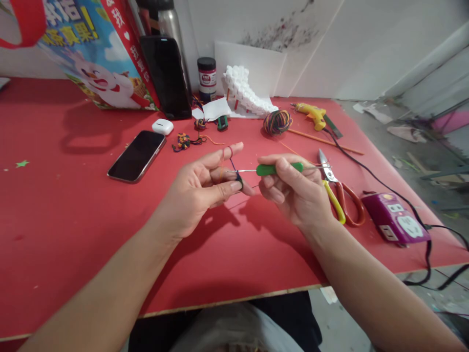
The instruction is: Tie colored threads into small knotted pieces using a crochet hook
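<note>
My left hand (205, 188) pinches a small dark piece of crochet (239, 182) between thumb and fingers. Yarn runs from it up to the raised index finger, where a strand is looped round. My right hand (296, 188) grips the green handle of a crochet hook (266, 169), its metal shaft pointing left into the dark stitches. Beyond the hands, a multicoloured ball of yarn (277, 122) rests on the red table, with a thin orange strand trailing towards my right hand. A small multicoloured crocheted piece (182, 141) lies further left.
Scissors (340, 195) lie right of my right hand, near a purple power socket box (397, 217) with black cables. A yellow glue gun (311, 113) is behind them. At left are a phone (137, 155), an earphone case (162, 126) and a colourful bag (98, 58).
</note>
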### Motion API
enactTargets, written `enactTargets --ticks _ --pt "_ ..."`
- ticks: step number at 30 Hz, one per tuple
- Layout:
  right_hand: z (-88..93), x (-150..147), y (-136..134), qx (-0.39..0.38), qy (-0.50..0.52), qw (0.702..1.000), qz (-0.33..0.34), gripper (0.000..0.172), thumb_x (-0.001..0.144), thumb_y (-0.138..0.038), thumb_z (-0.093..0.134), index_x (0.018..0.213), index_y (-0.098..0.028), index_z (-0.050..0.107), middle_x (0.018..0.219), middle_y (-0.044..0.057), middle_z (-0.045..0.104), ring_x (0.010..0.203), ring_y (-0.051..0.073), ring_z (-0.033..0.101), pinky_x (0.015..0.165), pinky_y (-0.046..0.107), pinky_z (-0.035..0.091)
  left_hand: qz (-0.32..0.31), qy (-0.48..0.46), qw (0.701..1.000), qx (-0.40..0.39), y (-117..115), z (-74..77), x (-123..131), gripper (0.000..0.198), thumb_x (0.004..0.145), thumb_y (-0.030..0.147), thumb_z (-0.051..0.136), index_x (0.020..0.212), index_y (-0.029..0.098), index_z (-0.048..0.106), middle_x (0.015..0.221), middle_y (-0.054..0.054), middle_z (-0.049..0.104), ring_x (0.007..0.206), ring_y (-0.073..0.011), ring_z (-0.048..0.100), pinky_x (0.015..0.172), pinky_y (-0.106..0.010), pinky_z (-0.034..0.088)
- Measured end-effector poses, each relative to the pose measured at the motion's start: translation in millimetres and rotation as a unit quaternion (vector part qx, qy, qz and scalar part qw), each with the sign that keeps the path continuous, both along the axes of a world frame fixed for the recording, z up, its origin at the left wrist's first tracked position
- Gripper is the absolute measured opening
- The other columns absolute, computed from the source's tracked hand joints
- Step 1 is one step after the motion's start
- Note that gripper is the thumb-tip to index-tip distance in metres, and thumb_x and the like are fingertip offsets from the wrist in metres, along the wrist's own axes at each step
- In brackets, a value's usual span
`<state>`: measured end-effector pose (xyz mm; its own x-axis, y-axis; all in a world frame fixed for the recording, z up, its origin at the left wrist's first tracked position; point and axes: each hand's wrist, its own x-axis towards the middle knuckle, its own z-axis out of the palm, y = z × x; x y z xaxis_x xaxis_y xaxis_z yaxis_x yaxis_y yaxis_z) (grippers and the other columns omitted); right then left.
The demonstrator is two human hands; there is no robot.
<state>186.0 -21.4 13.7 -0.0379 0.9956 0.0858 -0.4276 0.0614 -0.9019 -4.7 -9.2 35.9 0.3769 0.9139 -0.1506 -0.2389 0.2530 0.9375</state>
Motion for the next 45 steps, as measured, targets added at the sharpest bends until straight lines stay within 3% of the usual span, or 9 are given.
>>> enactTargets --ticks 6,13,16,19,22,29,37,41,45 --pt "-3.7 4.4 -5.2 0.051 -0.1 0.994 0.006 0.017 0.077 -0.027 0.089 0.092 -0.023 0.083 0.067 -0.001 0.072 0.049 0.01 0.054 0.045 0.025 0.045 -0.037 -0.007 0.999 -0.023 -0.8 -1.8 -1.0 0.068 0.079 0.017 0.083 0.144 0.02 0.066 0.077 -0.003 0.078 0.077 -0.018 0.075 0.077 -0.029 0.056" --pt "-1.6 3.2 -5.5 0.197 -0.219 0.955 0.029 0.01 0.083 -0.023 0.085 0.092 -0.026 0.085 0.086 0.006 0.074 0.075 0.019 0.07 0.067 0.036 0.062 -0.07 0.046 0.996 -0.017 -3.9 -0.7 2.1 0.066 0.073 0.019 0.089 0.137 0.019 0.071 0.09 -0.006 0.08 0.074 -0.0176 0.072 0.066 -0.026 0.052" --pt "1.3 3.3 -5.3 0.224 -0.243 0.943 0.029 0.014 0.087 -0.021 0.079 0.097 -0.028 0.086 0.092 0.008 0.075 0.086 0.023 0.072 0.073 0.04 0.063 -0.069 0.037 0.996 -0.032 -3.8 -0.5 1.7 0.066 0.073 0.017 0.088 0.137 0.019 0.071 0.088 -0.006 0.08 0.065 -0.0144 0.067 0.054 -0.022 0.044" --pt "1.9 4.2 -4.2 0.255 -0.252 0.933 0.026 0.018 0.089 -0.018 0.077 0.1 -0.03 0.085 0.093 0.007 0.076 0.086 0.022 0.073 0.078 0.042 0.062 -0.067 0.03 0.996 -0.044 -3.3 -1.4 1.2 0.065 0.073 0.017 0.087 0.136 0.019 0.072 0.077 -0.003 0.075 0.051 -0.0084 0.052 0.045 -0.021 0.033" --pt "1.1 3.8 -2.2 0.284 -0.254 0.924 0.038 0.022 0.089 -0.014 0.075 0.1 -0.03 0.084 0.089 0.005 0.078 0.084 0.021 0.072 0.084 0.042 0.061 -0.07 0.039 0.996 -0.045 -2.6 -3.0 1.6 0.067 0.068 0.019 0.092 0.133 0.018 0.074 0.072 -0.001 0.072 0.048 -0.0067 0.046 0.043 -0.021 0.03" --pt "0.9 0.7 -3.5 0.257 -0.267 0.929 -0.002 0.015 0.088 -0.015 0.073 0.09 -0.028 0.081 0.079 0.003 0.076 0.078 0.02 0.069 0.081 0.041 0.06 -0.065 0.031 0.996 -0.055 0.8 -4.0 1.6 0.061 0.072 0.019 0.089 0.132 0.019 0.074 0.072 -0.002 0.074 0.051 -0.0082 0.054 0.045 -0.02 0.036" --pt "-0.5 1.1 -5.8 0.255 -0.269 0.928 -0.032 0.016 0.089 -0.014 0.072 0.094 -0.027 0.081 0.083 0.004 0.076 0.079 0.019 0.069 0.074 0.036 0.058 -0.023 0.026 0.998 -0.044 1.6 -3.3 1.7 0.057 0.07 0.019 0.091 0.125 0.016 0.077 0.074 -0.003 0.077 0.058 -0.0137 0.066 0.047 -0.021 0.039" --pt "0.9 2.8 -5.1 0.239 -0.275 0.931 -0.02 0.01 0.091 -0.023 0.074 0.095 -0.026 0.083 0.079 0.004 0.075 0.076 0.02 0.068 0.071 0.036 0.057 -0.016 0.035 0.999 -0.022 -0.1 -2.0 1.4 0.057 0.071 0.017 0.091 0.126 0.016 0.075 0.075 -0.002 0.076 0.064 -0.0158 0.071 0.059 -0.025 0.05" --pt "-3.0 6.1 -4.5 0.178 -0.232 0.956 -0.03 0.009 0.092 -0.029 0.076 0.093 -0.025 0.084 0.078 0.003 0.074 0.065 0.015 0.062 0.061 0.03 0.052 -0.015 0.048 0.999 -0.004 -2.5 1.1 2.3 0.06 0.072 0.016 0.09 0.129 0.014 0.072 0.073 -0.001 0.075 0.071 -0.0184 0.074 0.075 -0.031 0.056"
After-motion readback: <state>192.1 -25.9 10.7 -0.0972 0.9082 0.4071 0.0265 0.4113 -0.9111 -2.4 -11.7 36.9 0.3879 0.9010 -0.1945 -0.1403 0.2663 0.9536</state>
